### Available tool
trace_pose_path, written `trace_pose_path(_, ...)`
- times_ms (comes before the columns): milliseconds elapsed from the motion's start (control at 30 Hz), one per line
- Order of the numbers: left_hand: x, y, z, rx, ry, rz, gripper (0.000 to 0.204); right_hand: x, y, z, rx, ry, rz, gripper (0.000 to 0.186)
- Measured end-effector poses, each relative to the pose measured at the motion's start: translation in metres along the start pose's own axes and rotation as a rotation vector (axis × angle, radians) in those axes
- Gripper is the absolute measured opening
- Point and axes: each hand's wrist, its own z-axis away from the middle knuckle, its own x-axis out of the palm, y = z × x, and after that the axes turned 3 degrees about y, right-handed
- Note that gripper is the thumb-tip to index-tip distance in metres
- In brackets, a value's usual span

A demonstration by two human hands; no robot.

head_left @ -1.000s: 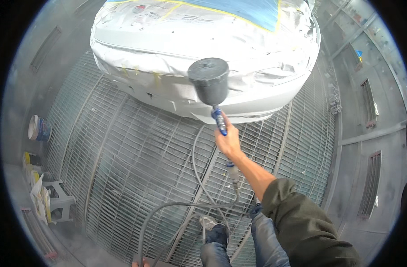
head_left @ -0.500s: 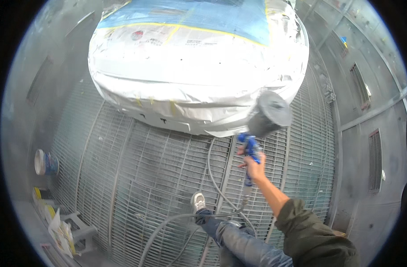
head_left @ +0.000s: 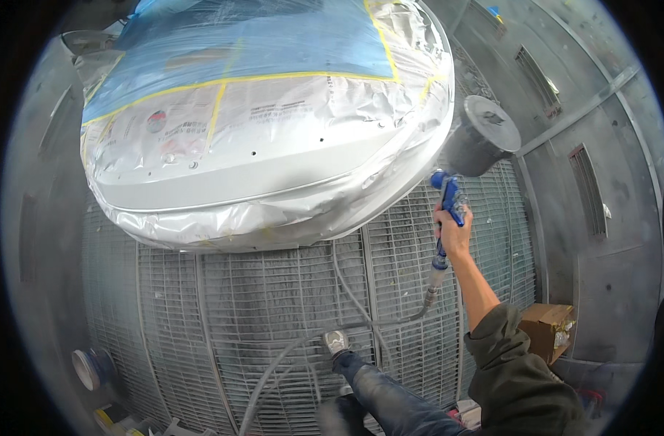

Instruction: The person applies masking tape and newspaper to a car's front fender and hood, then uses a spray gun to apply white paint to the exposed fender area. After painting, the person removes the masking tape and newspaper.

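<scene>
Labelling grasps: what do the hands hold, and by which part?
Right hand grips the spray gun by its blue handle, below the grey cup. Left hand is out of view.

Landmark: masked car [head_left: 266, 138]. Brown cardboard box [head_left: 546, 328] on the floor well apart from the car, at lower right beside the grey wall, top flaps open, something pale inside. Small round red-and-dark sticker [head_left: 156, 120] on the car's clear plastic wrap, left part, just below the yellow tape line. Printing on the wrap beside it, too small to tell. No screens.
</scene>
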Motion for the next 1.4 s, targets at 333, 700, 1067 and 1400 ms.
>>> trace_pose_path(333,-0.063,-0.087,-0.115,0.04,0.059,-0.01,0.012,0.117,-0.018,0.122,0.07,-0.226,-0.045,0.009)
trace_pose_path(700,-0.122,-0.267,-0.241,-0.26,0.055,0.109,0.015,0.359,-0.032,0.283,0.137,-0.233,-0.073,0.014)
trace_pose_path(1067,-0.183,-0.438,-0.294,-0.511,0.248,0.074,0.031,0.641,-0.085,0.401,0.212,-0.418,-0.008,0.061)
trace_pose_path(1400,-0.199,-0.504,-0.318,-0.752,0.334,0.279,0.033,0.859,-0.132,0.416,-0.082,-0.34,0.092,0.062)
